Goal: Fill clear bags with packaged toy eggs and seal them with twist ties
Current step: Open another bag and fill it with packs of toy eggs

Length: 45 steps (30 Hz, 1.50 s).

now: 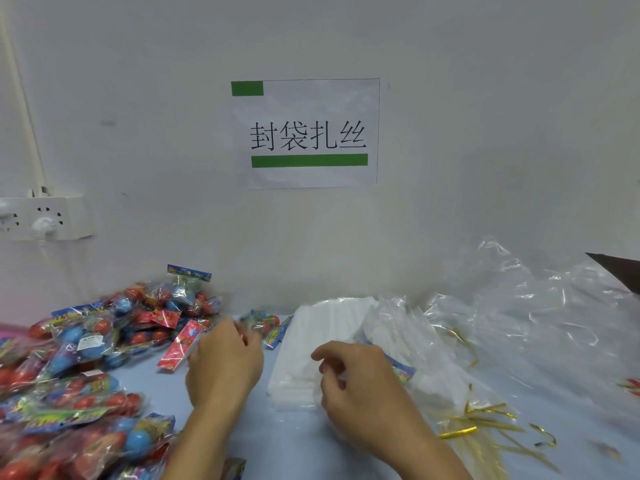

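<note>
Packaged toy eggs (86,344), red and blue in crinkly wrappers, lie heaped on the left of the blue table. My left hand (225,365) reaches to the far edge of the heap, and its blurred fingers curl round one toy egg package (268,325). A white stack of clear bags (304,344) lies in the middle. My right hand (353,379) hovers over the stack with curled fingers that pinch the top clear bag. Another package's blue header (403,370) peeks out past that hand. Gold twist ties (485,417) are scattered at the lower right.
Loose crumpled clear plastic (519,317) piles up at the right against the wall. A paper sign (306,133) hangs on the wall ahead. A white power strip (45,218) is fixed to the wall at the left. A dark object's corner (620,270) juts in at the right edge.
</note>
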### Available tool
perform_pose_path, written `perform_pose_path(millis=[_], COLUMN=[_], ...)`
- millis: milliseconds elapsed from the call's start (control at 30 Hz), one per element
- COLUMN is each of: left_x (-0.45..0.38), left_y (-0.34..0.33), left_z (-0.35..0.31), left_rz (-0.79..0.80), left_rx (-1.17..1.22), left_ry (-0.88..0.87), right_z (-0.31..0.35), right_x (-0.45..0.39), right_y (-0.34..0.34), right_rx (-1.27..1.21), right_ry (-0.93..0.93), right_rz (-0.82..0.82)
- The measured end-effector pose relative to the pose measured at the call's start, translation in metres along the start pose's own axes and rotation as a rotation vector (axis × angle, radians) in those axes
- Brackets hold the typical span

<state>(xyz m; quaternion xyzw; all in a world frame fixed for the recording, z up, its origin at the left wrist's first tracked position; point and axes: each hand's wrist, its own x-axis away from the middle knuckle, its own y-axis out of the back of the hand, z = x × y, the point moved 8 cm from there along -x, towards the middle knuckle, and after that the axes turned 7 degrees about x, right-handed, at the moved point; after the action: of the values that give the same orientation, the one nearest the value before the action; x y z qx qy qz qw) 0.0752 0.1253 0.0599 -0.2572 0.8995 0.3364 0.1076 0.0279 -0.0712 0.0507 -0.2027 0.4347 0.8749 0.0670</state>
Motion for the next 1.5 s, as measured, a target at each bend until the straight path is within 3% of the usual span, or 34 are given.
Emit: perform_pose_path(millis=[67,133,200,333,400,500,600,633,733,767,933,1033,1167,1367,1500], left_x=[0.004,0.016,0.030,0.058,0.065,0.058,0.050,0.047,0.039,0.039,0.033,0.028,0.027,0.041,0.046], left_y=[0.008,0.014,0.009,-0.024,-0.030,-0.022,-0.011,-0.015,-0.043,-0.049,-0.043,-0.038,-0.040,-0.047,-0.049], left_z=[-0.024,-0.052,-0.077,-0.097,-0.102,-0.098,-0.089,-0.083,-0.064,-0.061,-0.055,-0.048,-0.046,-0.056,-0.063], left_rz=[-0.024,-0.001,0.114,0.437,0.480,0.303,0.084,0.092,0.360,0.418,0.248,0.168,0.174,0.275,0.329], left_rx=[0.401,0.649,0.692,0.637,0.672,0.782,0.694,0.663,0.788,0.829,0.686,0.682,0.704,0.774,0.814], left_ry=[-0.103,-0.264,-0.431,-0.585,-0.605,-0.555,-0.520,-0.448,-0.111,-0.071,-0.149,-0.101,-0.082,-0.081,-0.055], right_z=[-0.001,-0.002,-0.007,-0.008,-0.008,-0.019,-0.021,-0.019,-0.013,-0.013,-0.025,-0.029,-0.033,-0.027,-0.027], right_x=[0.000,-0.002,-0.004,-0.004,-0.003,-0.004,-0.005,-0.005,-0.004,-0.003,0.000,0.003,0.002,-0.002,-0.001], right_y=[0.004,0.012,0.017,0.010,0.012,0.014,0.018,0.018,0.015,0.014,0.038,0.054,0.051,0.041,0.048], right_rx=[-0.100,-0.240,-0.520,-1.342,-1.462,-1.284,-1.148,-1.142,-1.092,-1.038,-0.524,-0.410,-0.444,-0.451,-0.455], right_ry=[-0.034,-0.079,-0.188,-0.383,-0.396,-0.423,-0.412,-0.395,-0.340,-0.333,-0.301,-0.296,-0.311,-0.246,-0.234], right_rz=[-0.043,-0.122,-0.156,-0.006,0.000,-0.065,-0.083,-0.063,0.006,-0.007,-0.328,-0.474,-0.470,-0.321,-0.339])
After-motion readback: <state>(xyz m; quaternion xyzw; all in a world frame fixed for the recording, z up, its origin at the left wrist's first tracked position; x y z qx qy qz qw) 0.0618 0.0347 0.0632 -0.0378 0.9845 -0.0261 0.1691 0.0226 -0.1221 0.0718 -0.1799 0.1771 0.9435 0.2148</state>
